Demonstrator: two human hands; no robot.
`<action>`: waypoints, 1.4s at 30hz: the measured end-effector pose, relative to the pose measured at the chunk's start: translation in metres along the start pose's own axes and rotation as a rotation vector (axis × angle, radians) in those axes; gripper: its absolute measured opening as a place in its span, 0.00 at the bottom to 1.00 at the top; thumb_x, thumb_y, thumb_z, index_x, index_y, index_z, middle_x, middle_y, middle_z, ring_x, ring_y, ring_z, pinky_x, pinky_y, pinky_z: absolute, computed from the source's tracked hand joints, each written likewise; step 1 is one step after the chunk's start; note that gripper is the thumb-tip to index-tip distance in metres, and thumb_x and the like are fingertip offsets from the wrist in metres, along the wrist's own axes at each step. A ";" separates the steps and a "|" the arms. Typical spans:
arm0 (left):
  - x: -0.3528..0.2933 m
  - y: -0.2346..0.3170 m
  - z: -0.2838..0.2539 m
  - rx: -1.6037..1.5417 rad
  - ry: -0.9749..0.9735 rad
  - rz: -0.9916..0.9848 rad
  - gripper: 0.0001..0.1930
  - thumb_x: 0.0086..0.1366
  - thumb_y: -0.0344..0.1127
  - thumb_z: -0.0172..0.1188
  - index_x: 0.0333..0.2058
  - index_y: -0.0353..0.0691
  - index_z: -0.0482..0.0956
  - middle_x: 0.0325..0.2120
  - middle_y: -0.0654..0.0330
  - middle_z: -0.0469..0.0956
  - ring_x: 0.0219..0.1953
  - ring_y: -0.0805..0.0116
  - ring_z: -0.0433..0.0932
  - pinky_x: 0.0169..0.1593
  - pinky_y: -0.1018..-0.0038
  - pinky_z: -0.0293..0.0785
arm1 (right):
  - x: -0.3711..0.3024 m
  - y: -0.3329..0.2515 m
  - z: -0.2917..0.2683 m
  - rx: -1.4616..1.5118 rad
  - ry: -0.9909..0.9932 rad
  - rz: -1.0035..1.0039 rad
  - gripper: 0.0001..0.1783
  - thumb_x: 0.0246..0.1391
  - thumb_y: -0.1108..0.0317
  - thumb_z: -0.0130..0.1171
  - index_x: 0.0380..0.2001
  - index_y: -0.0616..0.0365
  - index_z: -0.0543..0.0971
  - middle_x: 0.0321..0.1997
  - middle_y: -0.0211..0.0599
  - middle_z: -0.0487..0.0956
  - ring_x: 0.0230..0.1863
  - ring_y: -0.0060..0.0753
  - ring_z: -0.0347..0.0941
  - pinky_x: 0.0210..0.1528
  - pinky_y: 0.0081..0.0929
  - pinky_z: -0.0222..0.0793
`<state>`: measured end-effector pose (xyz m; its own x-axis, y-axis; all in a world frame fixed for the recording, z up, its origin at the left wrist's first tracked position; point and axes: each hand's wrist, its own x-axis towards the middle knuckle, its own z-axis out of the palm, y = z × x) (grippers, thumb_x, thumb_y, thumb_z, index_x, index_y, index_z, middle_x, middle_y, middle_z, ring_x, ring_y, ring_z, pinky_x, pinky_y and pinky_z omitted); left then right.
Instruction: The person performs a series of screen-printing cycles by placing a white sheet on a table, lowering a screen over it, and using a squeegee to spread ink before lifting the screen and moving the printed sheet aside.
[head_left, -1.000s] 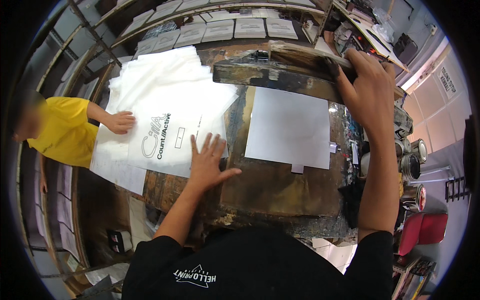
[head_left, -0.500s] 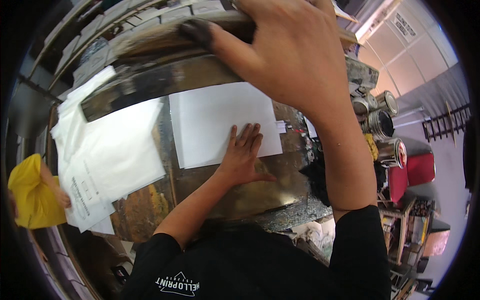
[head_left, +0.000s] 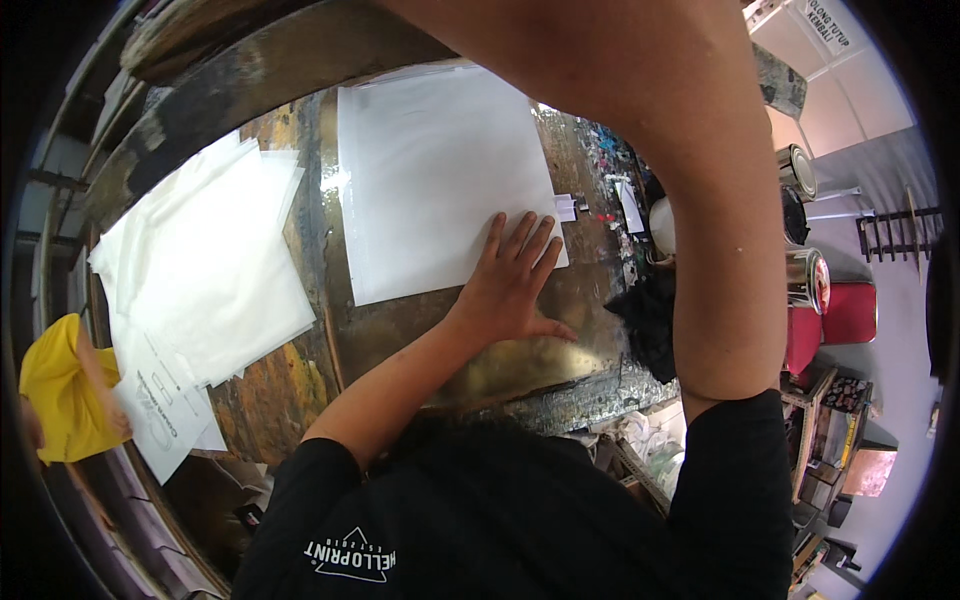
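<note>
My left hand (head_left: 512, 285) lies flat with fingers spread at the near right corner of a white sheet (head_left: 440, 180). The sheet rests on a stained, shiny board (head_left: 400, 335), near a small white tab (head_left: 565, 208) at its right edge. My right hand (head_left: 570, 50) is raised high at the top of the view, close to the camera. Its fingers are cut off by the picture's edge, so any grip is hidden. Beyond the sheet, a dark, worn frame (head_left: 270, 80) stands lifted off the board.
A loose pile of thin white sheets (head_left: 200, 270) lies at left. There, another person in a yellow garment (head_left: 65, 390) has a hand at a printed sheet (head_left: 165, 415). At right are a black cloth (head_left: 645, 325), metal cans (head_left: 805, 280) and a red chair (head_left: 850, 312).
The frame has risen and moved farther away, uncovering more of the white sheet. My right hand has gone up with its fingers leaving the view. My left hand stays on the sheet.
</note>
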<state>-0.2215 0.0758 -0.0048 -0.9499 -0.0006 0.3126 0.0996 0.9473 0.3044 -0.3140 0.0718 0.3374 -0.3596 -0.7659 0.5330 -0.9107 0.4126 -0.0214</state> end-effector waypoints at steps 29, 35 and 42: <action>-0.211 -0.051 -0.096 0.065 0.285 -0.915 0.59 0.31 0.66 0.87 0.61 0.35 0.83 0.45 0.55 0.69 0.53 0.51 0.68 0.60 0.53 0.64 | -0.213 0.016 0.166 0.086 -0.408 -0.213 0.16 0.52 0.74 0.64 0.44 0.54 0.73 0.41 0.36 0.75 0.48 0.44 0.74 0.57 0.57 0.58; -0.211 -0.048 -0.097 0.101 0.312 -0.853 0.60 0.30 0.67 0.86 0.63 0.37 0.82 0.44 0.53 0.70 0.51 0.50 0.69 0.58 0.53 0.63 | -0.160 0.033 0.222 0.005 -0.237 -0.198 0.13 0.56 0.77 0.58 0.43 0.51 0.74 0.40 0.33 0.74 0.48 0.42 0.74 0.64 0.61 0.58; -0.208 -0.050 -0.108 0.080 0.274 -0.824 0.66 0.33 0.74 0.82 0.69 0.40 0.78 0.40 0.58 0.70 0.45 0.57 0.68 0.54 0.57 0.58 | -0.039 0.073 0.308 -0.024 -0.164 -0.230 0.30 0.46 0.72 0.74 0.52 0.52 0.72 0.48 0.35 0.76 0.55 0.45 0.74 0.62 0.62 0.58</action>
<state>0.0033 -0.0058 0.0119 -0.6041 -0.7632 0.2293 -0.6191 0.6306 0.4680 -0.4291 -0.0202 0.0546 -0.1740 -0.9093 0.3779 -0.9677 0.2289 0.1053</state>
